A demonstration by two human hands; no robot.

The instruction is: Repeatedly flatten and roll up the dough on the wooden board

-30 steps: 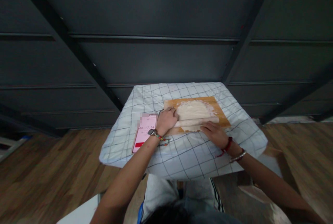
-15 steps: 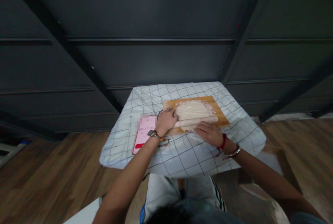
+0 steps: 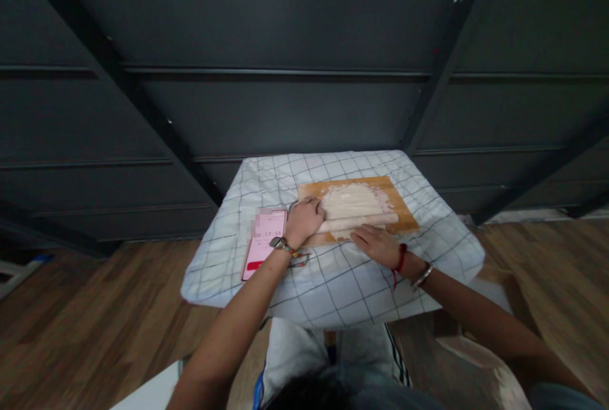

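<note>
A flat sheet of pale floured dough (image 3: 351,199) lies on a wooden board (image 3: 405,212). Its near edge is rolled up into a long roll (image 3: 375,219). My left hand (image 3: 304,219) is curled round the left end of that roll at the board's left edge. My right hand (image 3: 373,242) lies palm down with fingers stretched out to the left, pressing on the near side of the roll at the board's front edge. A watch and bead bracelet sit on my left wrist, red string and a metal bangle on my right.
The board sits on a small table under a white checked cloth (image 3: 333,286). A pink phone (image 3: 264,242) showing a timer lies left of the board. Behind stands a dark panelled wall (image 3: 295,105). Wooden floor (image 3: 95,308) surrounds the table.
My right hand has slid left along the board's front edge. The dough's near edge has rolled up further into a tighter roll. My left hand has stayed put.
</note>
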